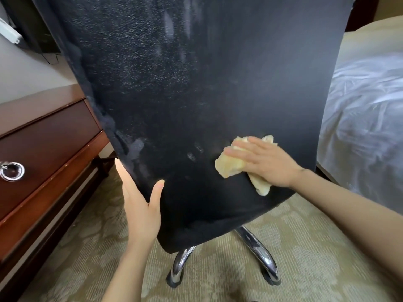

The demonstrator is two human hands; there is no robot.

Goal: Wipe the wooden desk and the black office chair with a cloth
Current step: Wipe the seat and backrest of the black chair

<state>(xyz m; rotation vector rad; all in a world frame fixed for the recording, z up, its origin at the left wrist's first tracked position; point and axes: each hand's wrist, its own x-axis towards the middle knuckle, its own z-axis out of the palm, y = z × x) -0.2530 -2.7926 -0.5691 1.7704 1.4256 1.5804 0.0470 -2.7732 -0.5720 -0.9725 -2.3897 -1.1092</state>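
Nearest me, my left hand clamps the lower left edge of the black chair back, while my right hand, fingers straight and together, presses the cloth low right; pale smears lie leftward and above.

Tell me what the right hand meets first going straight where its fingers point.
Nothing but chair: the right hand and cloth would cross its back to the left edge, probably above the left hand.

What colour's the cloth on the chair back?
Pale yellow, no pattern: the cloth, pressed under the right hand, shows best in the head view.
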